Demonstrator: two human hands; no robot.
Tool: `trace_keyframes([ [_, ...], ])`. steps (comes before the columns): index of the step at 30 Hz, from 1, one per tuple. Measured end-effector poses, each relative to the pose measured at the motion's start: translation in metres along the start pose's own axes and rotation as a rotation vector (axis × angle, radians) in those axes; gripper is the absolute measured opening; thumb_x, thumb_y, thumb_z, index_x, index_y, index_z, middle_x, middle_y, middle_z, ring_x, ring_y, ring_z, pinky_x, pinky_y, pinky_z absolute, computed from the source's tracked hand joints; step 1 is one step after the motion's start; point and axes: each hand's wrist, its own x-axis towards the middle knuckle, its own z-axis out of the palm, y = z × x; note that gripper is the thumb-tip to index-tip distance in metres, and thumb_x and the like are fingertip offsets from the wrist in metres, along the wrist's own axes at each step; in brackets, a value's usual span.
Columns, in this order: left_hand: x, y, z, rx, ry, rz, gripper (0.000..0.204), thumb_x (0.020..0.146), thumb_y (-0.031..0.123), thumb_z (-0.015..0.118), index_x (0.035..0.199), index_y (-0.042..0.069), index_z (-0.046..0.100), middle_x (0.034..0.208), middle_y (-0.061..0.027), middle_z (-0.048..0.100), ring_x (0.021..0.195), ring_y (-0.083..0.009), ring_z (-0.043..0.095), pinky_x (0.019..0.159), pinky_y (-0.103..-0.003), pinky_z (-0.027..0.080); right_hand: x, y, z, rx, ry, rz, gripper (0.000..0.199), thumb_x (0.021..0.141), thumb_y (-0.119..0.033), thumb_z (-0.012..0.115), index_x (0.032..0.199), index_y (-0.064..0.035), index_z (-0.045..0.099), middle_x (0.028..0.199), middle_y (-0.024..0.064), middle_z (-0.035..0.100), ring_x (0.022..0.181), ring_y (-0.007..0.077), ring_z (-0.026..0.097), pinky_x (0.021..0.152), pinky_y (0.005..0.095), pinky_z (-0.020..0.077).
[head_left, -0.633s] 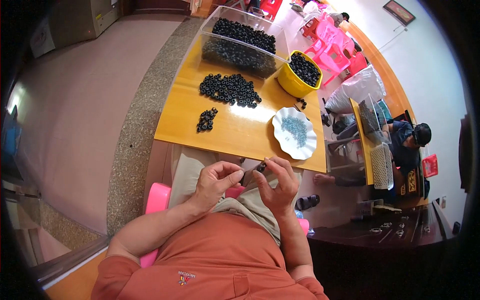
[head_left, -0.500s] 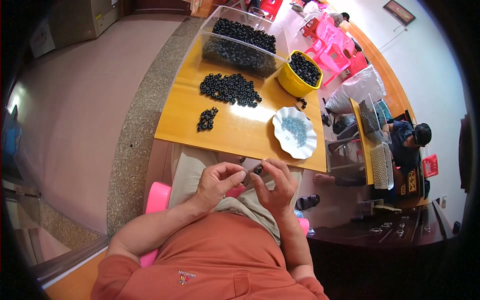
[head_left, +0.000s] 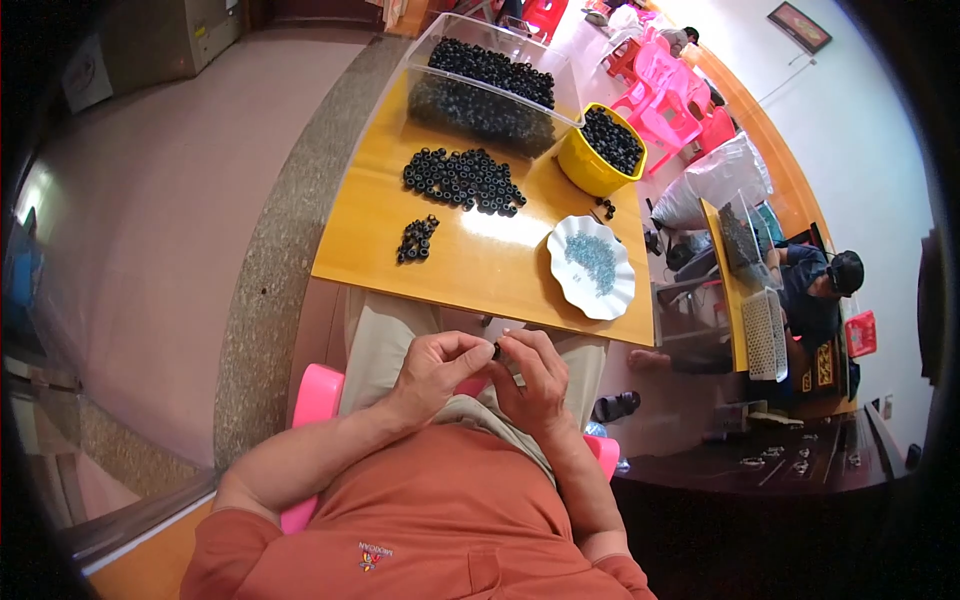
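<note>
Over my lap, just short of the table's near edge, my left hand point(head_left: 437, 370) and my right hand point(head_left: 531, 379) meet fingertip to fingertip. Between them a small black part point(head_left: 497, 351) is pinched, mostly covered by the fingers. Similar black ring-shaped parts lie on the table in a large spread-out group point(head_left: 464, 182) and a smaller cluster point(head_left: 416, 240). A white scalloped plate point(head_left: 622, 300) at the table's right holds tiny clear bluish pieces point(head_left: 591, 262).
On the yellow wooden table point(head_left: 370, 255), a clear plastic bin point(head_left: 480, 115) and a yellow tub point(head_left: 590, 172) hold many black parts. Pink chairs point(head_left: 665, 95) stand behind. At the right another person point(head_left: 812, 285) sits by a second table with a white basket point(head_left: 766, 335).
My right hand has moved left to my left hand, bringing the black part to the left fingertips. The things on the table have stayed in place.
</note>
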Motion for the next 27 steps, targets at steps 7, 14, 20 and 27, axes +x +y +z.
trace_keyframes([
  [7, 0.001, -0.007, -0.005, -0.06, 0.042, -0.048, 0.021, 0.091, 0.017, 0.066, 0.1, -0.001, 0.066, 0.088, -0.0057, 0.068, 0.076, -0.0073, 0.061, 0.069, -0.02, 0.05, 0.0, 0.002, 0.003, 0.009, -0.022, 0.046, 0.036, 0.067, -0.002, 0.078, 0.099, -0.0006, 0.061, 0.093, 0.0153, 0.064, 0.079, 0.0302, 0.063, 0.065, 0.0353, 0.0523],
  [14, 0.003, -0.01, -0.007, -0.034, 0.04, -0.066, 0.019, 0.091, 0.016, 0.066, 0.099, -0.001, 0.066, 0.086, -0.0047, 0.068, 0.075, -0.0066, 0.06, 0.067, -0.02, 0.05, -0.003, 0.007, 0.008, 0.029, -0.004, 0.0, 0.033, 0.066, -0.001, 0.078, 0.095, -0.0003, 0.063, 0.091, 0.0155, 0.065, 0.075, 0.0297, 0.064, 0.063, 0.034, 0.0517],
  [20, 0.003, -0.007, -0.008, 0.014, 0.073, -0.084, 0.019, 0.092, 0.014, 0.062, 0.1, -0.003, 0.064, 0.089, -0.0092, 0.069, 0.079, -0.0138, 0.066, 0.073, -0.026, 0.055, -0.001, 0.008, 0.008, 0.089, -0.033, 0.085, 0.03, 0.068, -0.002, 0.077, 0.094, -0.0004, 0.063, 0.091, 0.0154, 0.064, 0.075, 0.0288, 0.064, 0.063, 0.034, 0.0524],
  [27, 0.002, -0.011, -0.008, 0.013, 0.081, -0.151, 0.019, 0.093, 0.014, 0.062, 0.101, -0.002, 0.064, 0.09, -0.0078, 0.068, 0.08, -0.0129, 0.065, 0.073, -0.026, 0.054, -0.005, 0.022, 0.004, 0.163, -0.15, 0.112, 0.031, 0.069, -0.004, 0.078, 0.096, -0.0016, 0.061, 0.091, 0.0142, 0.063, 0.074, 0.0275, 0.064, 0.061, 0.0347, 0.0526],
])
